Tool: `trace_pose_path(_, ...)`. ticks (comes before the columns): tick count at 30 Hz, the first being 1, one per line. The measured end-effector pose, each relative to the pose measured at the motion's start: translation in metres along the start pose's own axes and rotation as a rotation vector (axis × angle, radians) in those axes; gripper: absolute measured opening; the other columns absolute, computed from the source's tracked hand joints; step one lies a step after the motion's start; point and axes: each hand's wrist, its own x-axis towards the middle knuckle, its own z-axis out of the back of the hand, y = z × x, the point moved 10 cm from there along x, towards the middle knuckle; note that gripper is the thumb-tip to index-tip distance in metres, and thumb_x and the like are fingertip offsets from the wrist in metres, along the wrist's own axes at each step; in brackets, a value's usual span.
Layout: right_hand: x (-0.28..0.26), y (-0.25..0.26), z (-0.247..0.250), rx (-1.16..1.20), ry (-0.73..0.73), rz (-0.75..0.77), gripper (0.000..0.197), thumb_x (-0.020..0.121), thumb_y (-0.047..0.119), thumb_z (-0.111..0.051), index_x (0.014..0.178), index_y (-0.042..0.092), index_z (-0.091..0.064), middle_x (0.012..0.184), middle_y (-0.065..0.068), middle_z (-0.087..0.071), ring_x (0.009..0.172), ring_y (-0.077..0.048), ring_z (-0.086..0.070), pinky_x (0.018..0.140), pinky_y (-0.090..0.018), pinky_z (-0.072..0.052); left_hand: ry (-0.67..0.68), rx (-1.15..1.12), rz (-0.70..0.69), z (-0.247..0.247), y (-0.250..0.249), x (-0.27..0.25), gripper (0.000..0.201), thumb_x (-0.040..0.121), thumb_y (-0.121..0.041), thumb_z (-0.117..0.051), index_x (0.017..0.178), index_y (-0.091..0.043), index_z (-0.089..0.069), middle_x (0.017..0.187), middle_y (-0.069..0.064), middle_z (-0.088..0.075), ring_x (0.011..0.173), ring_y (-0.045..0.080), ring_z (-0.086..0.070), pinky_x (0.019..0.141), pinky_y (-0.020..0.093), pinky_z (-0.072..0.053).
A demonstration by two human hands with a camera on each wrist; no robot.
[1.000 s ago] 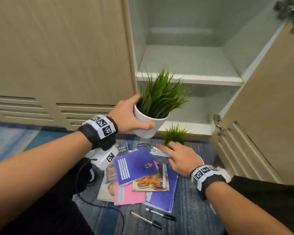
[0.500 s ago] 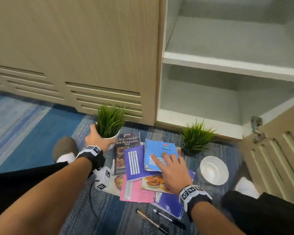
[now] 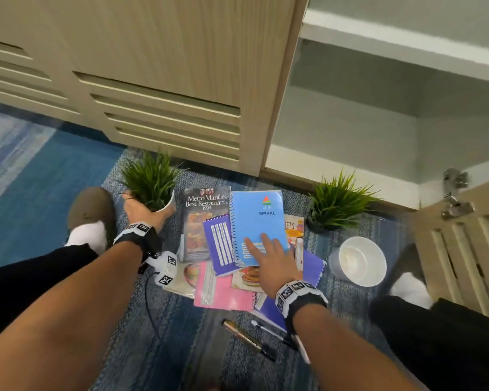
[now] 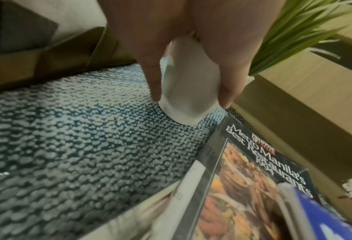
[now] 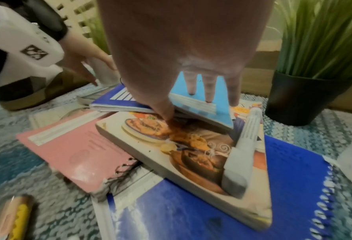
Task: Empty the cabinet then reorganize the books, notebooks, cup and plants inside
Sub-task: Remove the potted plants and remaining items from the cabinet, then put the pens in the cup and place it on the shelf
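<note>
My left hand point(image 3: 150, 206) grips the white pot point(image 3: 168, 203) of a green grass plant point(image 3: 150, 179), which stands on the carpet left of the pile; the left wrist view shows thumb and fingers round the pot point(image 4: 188, 84). My right hand point(image 3: 268, 255) pinches the near edge of a light blue spiral notebook point(image 3: 256, 218) on top of the pile, fingers on its cover and thumb under it point(image 5: 189, 108). A second plant in a black pot point(image 3: 336, 201) and a white cup point(image 3: 360, 261) stand to the right. The open cabinet point(image 3: 350, 131) has bare shelves.
The pile holds a black restaurant book point(image 3: 203, 215), a purple notebook point(image 3: 219, 244), a pink notebook point(image 3: 223, 292) and a food book point(image 5: 191, 146). Two pens point(image 3: 249, 340) lie nearer me. The cabinet door point(image 3: 469, 244) hangs open at right. My shoe point(image 3: 92, 210) is by the left plant.
My left hand carried the white-pot plant down from the cabinet front to the carpet at the left. My right hand moved onto the light blue notebook.
</note>
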Motion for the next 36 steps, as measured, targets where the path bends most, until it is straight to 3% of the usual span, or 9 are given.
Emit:
trace_pose_path(3,0.005,0.001,-0.006,0.083,0.060,0.004,0.085,0.097,0.032,-0.053,0.157,0.041,0.007,0.169,-0.003,0.007,0.154,-0.036,-0.002,0.119,-0.060,-0.017,0.032,0.152,0.072,0.005,0.011,-0.006,0.121,0.042,-0.051,-0.093,0.141,-0.011,-0.037,0.139,0.012,-0.048,0.125,0.032,-0.053,0.106,0.044,-0.045)
trace_pose_path(8,-0.003,-0.004,-0.001,0.193,0.191,0.007,0.083,0.096,0.031,-0.052,0.158,0.044,0.001,0.169,0.002,0.011,0.156,-0.033,0.001,0.122,-0.057,-0.019,0.034,0.288,0.113,0.020,0.004,-0.026,0.117,0.057,-0.023,-0.094,0.150,-0.009,-0.024,0.150,0.017,-0.032,0.135,0.042,-0.038,0.112,0.050,-0.033)
trace_pose_path(13,-0.011,-0.016,0.025,0.372,0.040,-0.068,0.060,0.093,0.020,-0.054,0.152,0.024,-0.040,0.153,-0.011,-0.040,0.138,-0.034,-0.044,0.112,-0.045,-0.040,-0.211,0.226,0.094,0.061,-0.019,-0.070,0.068,0.075,-0.017,-0.062,0.138,-0.010,-0.038,0.141,0.022,-0.043,0.129,0.044,-0.042,0.106,0.050,-0.035)
trace_pose_path(16,-0.031,-0.023,0.032,0.473,-0.030,-0.144,0.041,0.093,0.015,-0.048,0.132,0.022,-0.061,0.138,-0.011,-0.058,0.119,-0.033,-0.058,0.096,-0.038,-0.051,-0.212,0.289,-0.078,0.060,-0.054,-0.102,0.046,0.076,-0.012,-0.058,0.122,-0.010,-0.048,0.128,0.019,-0.053,0.118,0.040,-0.050,0.097,0.047,-0.041)
trace_pose_path(21,-0.071,-0.029,0.012,0.588,-0.099,-0.205,0.023,0.095,0.020,-0.046,0.097,0.019,-0.069,0.108,-0.012,-0.071,0.098,-0.035,-0.065,0.080,-0.039,-0.053,0.372,0.382,-0.670,-0.048,-0.122,-0.193,0.014,0.083,-0.016,-0.061,0.096,-0.015,-0.056,0.093,0.008,-0.061,0.087,0.028,-0.057,0.074,0.035,-0.044)
trace_pose_path(23,-0.086,-0.031,-0.011,0.564,-0.071,-0.199,0.021,0.095,0.026,-0.046,0.086,0.017,-0.062,0.099,-0.014,-0.070,0.092,-0.037,-0.066,0.076,-0.040,-0.054,0.648,0.564,-0.808,-0.092,-0.114,-0.245,0.015,0.084,-0.024,-0.058,0.098,-0.017,-0.055,0.089,0.003,-0.059,0.085,0.027,-0.058,0.070,0.034,-0.044)
trace_pose_path(26,-0.105,-0.020,-0.065,0.362,0.146,-0.145,0.019,0.087,0.031,-0.054,0.095,0.019,-0.067,0.104,-0.012,-0.071,0.097,-0.036,-0.067,0.080,-0.038,-0.055,0.999,0.880,-0.901,-0.138,-0.054,-0.313,0.017,0.084,-0.025,-0.057,0.099,-0.018,-0.059,0.100,0.008,-0.064,0.096,0.031,-0.062,0.074,0.034,-0.049)
trace_pose_path(31,-0.108,0.010,-0.112,0.270,0.204,-0.057,0.059,0.083,0.032,-0.072,0.134,0.011,-0.049,0.126,-0.014,-0.058,0.114,-0.037,-0.061,0.091,-0.046,-0.054,1.118,1.117,-0.923,-0.153,0.023,-0.336,0.039,0.080,-0.031,-0.064,0.117,-0.021,-0.055,0.113,0.007,-0.059,0.107,0.032,-0.058,0.082,0.040,-0.052)
trace_pose_path(36,-0.106,0.004,-0.120,0.271,0.235,-0.068,0.037,0.085,0.025,-0.067,0.121,0.016,-0.063,0.119,-0.010,-0.064,0.110,-0.033,-0.064,0.088,-0.042,-0.054,1.175,1.262,-1.050,-0.148,0.045,-0.345,0.045,0.084,-0.021,-0.061,0.127,-0.014,-0.049,0.119,0.011,-0.063,0.108,0.033,-0.059,0.080,0.039,-0.047)
